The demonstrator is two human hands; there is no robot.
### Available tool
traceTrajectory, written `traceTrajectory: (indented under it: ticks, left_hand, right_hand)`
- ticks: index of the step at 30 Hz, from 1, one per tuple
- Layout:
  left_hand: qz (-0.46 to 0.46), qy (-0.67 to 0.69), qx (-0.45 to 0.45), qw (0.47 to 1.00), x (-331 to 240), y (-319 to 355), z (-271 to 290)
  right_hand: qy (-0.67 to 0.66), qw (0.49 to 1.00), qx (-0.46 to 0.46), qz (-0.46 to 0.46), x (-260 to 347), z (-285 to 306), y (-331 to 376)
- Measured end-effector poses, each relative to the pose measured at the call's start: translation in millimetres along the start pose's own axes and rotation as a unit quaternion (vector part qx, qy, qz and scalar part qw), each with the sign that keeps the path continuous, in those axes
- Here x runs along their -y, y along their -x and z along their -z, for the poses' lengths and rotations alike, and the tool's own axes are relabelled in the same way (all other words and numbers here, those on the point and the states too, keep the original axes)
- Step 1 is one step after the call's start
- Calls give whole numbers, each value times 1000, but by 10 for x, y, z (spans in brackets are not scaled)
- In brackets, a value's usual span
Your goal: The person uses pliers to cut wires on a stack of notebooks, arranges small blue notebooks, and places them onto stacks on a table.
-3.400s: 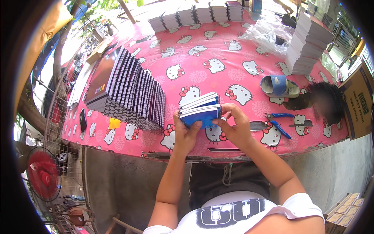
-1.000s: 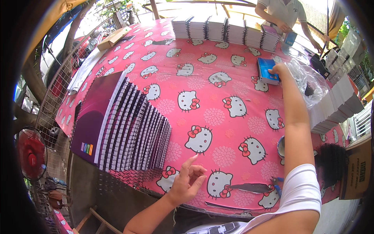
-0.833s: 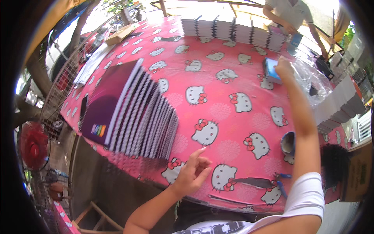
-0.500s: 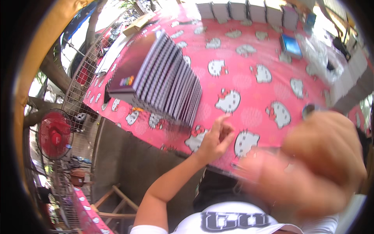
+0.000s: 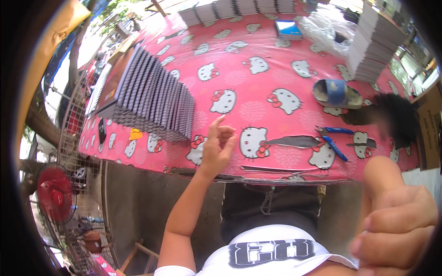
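My left hand (image 5: 218, 145) hovers at or rests on the near edge of the pink table, index finger stretched and the others loosely bent, holding nothing. To its left stands a tall stack of spiral-bound notebooks (image 5: 154, 94) with dark covers. Large and close at the lower right, my right hand (image 5: 398, 216) has its fingers curled in; whatever they may hold is hidden. Beyond it on the table lie blue-handled cutting pliers (image 5: 335, 143), their handles spread. A blue slide sandal (image 5: 336, 93) lies farther back.
A pink cat-print cloth (image 5: 258, 108), torn in places, covers the table. Grey-white book stacks (image 5: 373, 46) stand at right, more books (image 5: 235, 10) along the back. Nearby are a clear plastic bag (image 5: 322, 30), blue booklet (image 5: 288, 30), blurred black fuzzy thing (image 5: 398, 117) and cardboard box (image 5: 430, 124).
The view has shifted, bringing the pliers and sandal into sight. My right hand, blurred before, has moved away from the table middle toward the lower right. My left hand keeps its pose.
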State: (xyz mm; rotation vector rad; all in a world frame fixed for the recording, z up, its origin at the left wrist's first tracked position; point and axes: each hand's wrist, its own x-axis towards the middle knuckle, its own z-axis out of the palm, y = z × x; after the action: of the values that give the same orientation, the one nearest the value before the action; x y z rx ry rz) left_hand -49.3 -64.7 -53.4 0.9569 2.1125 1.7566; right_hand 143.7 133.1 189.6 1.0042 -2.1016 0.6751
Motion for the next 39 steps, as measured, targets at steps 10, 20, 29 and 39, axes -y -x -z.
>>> traceTrajectory:
  ticks: [10, 20, 29, 39]
  left_hand:
    - [1, -7, -4, 1000, -38, 5, -17]
    - [-293, -172, -139, 930, -1405, 394, 562]
    - [-255, -322, -217, 885, -1565, -322, 1553]
    - [-253, -314, -237, 884, -1512, -322, 1544]
  right_hand:
    - [-81, 996, -37, -29, 209, 227, 296]
    - [103, 871, 32, -478, -556, -429, 1701]
    - [342, 769, 207, -498, -588, -545, 2257]
    - [8, 924, 25, -381, -1003, -840, 398]
